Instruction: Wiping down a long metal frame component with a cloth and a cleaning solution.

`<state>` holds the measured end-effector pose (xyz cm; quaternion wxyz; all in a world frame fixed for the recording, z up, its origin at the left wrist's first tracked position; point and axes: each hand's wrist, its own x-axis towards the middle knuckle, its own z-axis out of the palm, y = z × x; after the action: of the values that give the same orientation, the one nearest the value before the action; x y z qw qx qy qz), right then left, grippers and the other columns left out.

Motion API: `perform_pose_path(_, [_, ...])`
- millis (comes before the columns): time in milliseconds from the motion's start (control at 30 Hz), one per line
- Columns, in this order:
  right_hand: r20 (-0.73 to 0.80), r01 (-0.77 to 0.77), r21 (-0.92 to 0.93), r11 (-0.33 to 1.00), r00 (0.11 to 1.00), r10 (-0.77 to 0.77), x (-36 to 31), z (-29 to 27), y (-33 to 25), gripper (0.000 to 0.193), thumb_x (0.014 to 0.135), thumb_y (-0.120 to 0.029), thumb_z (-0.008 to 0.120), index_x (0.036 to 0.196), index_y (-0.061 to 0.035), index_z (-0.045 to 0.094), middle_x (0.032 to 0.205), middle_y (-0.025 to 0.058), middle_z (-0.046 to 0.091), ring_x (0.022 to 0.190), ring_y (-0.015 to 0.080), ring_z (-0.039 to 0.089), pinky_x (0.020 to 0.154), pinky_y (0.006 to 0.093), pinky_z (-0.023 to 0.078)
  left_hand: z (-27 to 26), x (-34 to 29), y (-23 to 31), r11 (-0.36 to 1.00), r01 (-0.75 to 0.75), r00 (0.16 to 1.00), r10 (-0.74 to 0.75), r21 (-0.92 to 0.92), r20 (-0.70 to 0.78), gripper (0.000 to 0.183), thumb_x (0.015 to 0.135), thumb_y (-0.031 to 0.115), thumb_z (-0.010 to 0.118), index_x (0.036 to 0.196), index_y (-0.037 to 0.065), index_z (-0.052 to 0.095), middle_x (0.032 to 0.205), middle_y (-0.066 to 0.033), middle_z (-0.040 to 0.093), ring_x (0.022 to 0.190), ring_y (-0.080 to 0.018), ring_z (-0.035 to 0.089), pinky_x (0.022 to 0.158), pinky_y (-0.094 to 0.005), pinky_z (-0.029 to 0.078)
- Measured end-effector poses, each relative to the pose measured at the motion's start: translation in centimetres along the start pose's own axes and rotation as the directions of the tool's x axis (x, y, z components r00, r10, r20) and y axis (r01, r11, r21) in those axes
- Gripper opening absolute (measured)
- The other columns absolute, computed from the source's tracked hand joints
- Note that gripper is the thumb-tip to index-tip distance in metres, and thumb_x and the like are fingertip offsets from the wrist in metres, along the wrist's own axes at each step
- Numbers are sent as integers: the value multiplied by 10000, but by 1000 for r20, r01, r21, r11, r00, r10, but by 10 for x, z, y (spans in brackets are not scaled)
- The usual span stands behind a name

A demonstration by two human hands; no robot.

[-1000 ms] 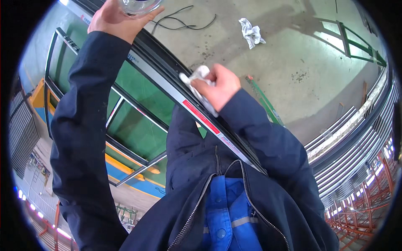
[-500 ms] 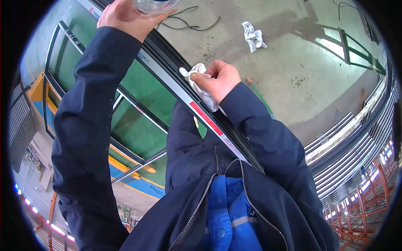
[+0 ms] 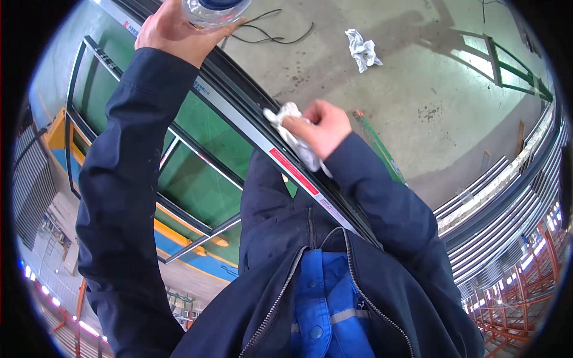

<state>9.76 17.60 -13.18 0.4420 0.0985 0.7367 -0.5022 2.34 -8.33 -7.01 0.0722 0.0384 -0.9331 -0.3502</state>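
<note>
A long black metal profile with silver film and a red label strip, the frame bar (image 3: 242,123), runs diagonally from the upper left down to my lap. My right hand (image 3: 325,128) is closed on a crumpled white cloth (image 3: 301,149), which lies against the bar's right-hand side. Farther up, my left hand (image 3: 173,37) grips a clear plastic bottle (image 3: 206,16) with a dark blue cap, over the bar's upper end. The view's top edge cuts off part of the bottle, and some of the left fingers are hidden.
Another white cloth (image 3: 362,51) lies on the concrete floor, near a black cable (image 3: 268,37). Green-topped work surface and more black frames (image 3: 185,152) are at the left. A green metal stand (image 3: 507,71) is far right, with stacked metal profiles (image 3: 489,238) below it.
My right hand and the cloth have shifted slightly right and nearer along the bar. The left hand with the bottle has come a little lower in view, showing more of the cap.
</note>
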Motion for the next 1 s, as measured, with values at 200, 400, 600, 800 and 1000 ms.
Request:
perform_pose_path(200, [106, -81, 8, 997, 991, 80, -58, -38, 53, 246, 814, -206, 806, 829, -36, 629, 767, 15, 642, 723, 88, 569, 671, 264, 476, 0, 3, 2, 1000, 15, 1000, -15, -25, 4, 565, 672, 88, 864, 1177, 24, 620, 1047, -89, 697, 981, -175, 680, 893, -294, 534])
perform_pose_path(400, [60, 43, 203, 978, 997, -56, -40, -15, 21, 210, 879, -127, 669, 1041, 4, 643, 932, 27, 662, 844, 94, 586, 785, 262, 476, -3, -1, 1, 999, 21, 1000, -21, -39, 16, 565, 671, 83, 862, 1178, 23, 619, 1048, -86, 696, 983, -173, 678, 895, -292, 533])
perform_pose_path(600, [103, 39, -33, 999, 994, -35, -34, -18, -3, 236, 861, -155, 655, 1007, 30, 658, 888, 59, 677, 829, 115, 608, 782, 260, 482, -7, -4, 9, 997, 25, 999, -24, -67, 29, 565, 671, 78, 860, 1179, 22, 619, 1049, -84, 695, 984, -170, 677, 897, -291, 532])
perform_pose_path(800, [107, -27, 87, 996, 994, 17, -24, -14, 8, 223, 804, -122, 604, 954, 32, 664, 862, 64, 684, 800, 121, 613, 744, 271, 486, -1, -2, 10, 995, 27, 999, -24, -97, 28, 565, 671, 73, 858, 1180, 22, 618, 1049, -81, 694, 986, -168, 675, 899, -289, 531])
perform_pose_path(1000, [267, -289, 209, 934, 936, 230, 10, -14, 4, 99, 775, -100, 624, 804, -11, 657, 753, 33, 646, 703, 107, 583, 672, 241, 459, 1, 2, 7, 991, 35, 999, -32, -128, 30, 565, 670, 68, 856, 1181, 21, 618, 1050, -79, 693, 988, -166, 673, 901, -287, 530])
